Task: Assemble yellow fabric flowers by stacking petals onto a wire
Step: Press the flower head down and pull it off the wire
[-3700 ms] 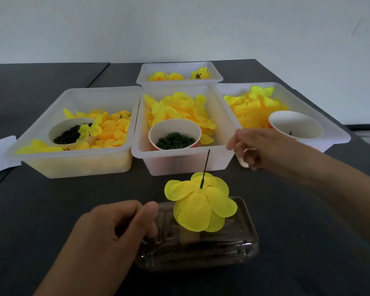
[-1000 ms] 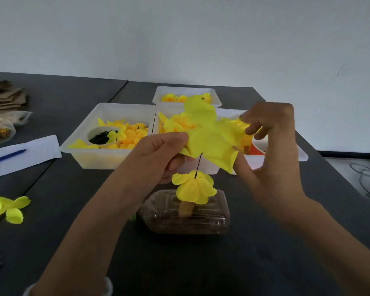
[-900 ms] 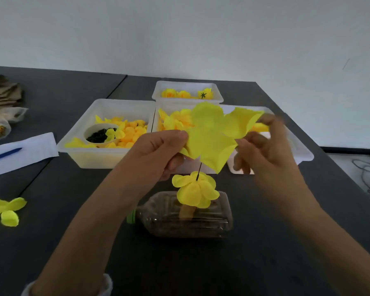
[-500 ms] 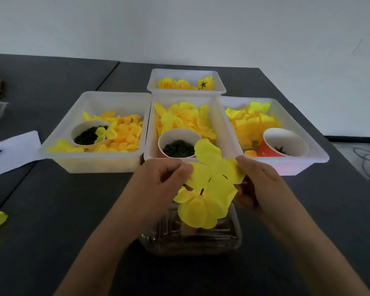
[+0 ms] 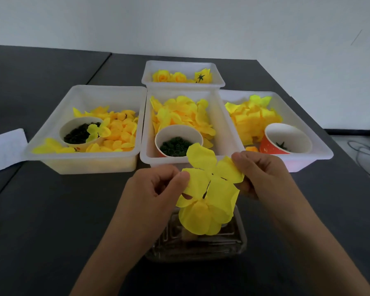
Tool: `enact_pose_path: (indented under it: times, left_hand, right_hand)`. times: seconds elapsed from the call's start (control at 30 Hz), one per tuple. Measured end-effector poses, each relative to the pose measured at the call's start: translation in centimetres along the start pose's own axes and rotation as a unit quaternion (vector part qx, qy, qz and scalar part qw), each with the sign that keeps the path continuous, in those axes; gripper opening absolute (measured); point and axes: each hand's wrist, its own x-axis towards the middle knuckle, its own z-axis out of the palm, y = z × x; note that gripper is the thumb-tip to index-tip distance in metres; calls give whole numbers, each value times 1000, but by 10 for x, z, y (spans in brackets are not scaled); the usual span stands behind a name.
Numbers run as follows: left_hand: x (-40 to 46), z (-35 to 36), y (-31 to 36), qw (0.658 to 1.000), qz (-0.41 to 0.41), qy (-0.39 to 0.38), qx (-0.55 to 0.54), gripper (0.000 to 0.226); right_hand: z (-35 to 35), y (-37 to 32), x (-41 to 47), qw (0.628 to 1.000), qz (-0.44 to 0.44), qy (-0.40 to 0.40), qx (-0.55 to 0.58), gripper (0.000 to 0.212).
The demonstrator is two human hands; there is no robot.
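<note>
Two hands on one petal layer (image 5: 212,178), right?

> yep. left hand (image 5: 156,189) pinches its left lobe, right hand (image 5: 263,174) pinches the right lobe, fingers curled on both. The layer sits low on the wire (image 5: 206,190), just above the stacked petals (image 5: 201,218), over a clear plastic container (image 5: 233,244) on the dark worktop (image 5: 51,210).

and the petal trays (image 5: 83,163)?

> right behind, three in a row.

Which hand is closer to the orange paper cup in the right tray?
Right. The right hand sits just in front of the orange paper cup, pinching the petal piece. The left hand is farther away, across the petal piece.
</note>
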Motion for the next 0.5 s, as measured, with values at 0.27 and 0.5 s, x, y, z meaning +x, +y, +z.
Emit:
enact_pose_path:
  times: [0.27,0.5]
  left_hand:
    - [-4,7,2,1000,-11,17,-23,41]
    - [0,5,4,999,-13,24,-34,48]
  right_hand:
    - [2,12,-1,999,-6,21,24,45]
    - [4,7,5,999,-16,29,21,45]
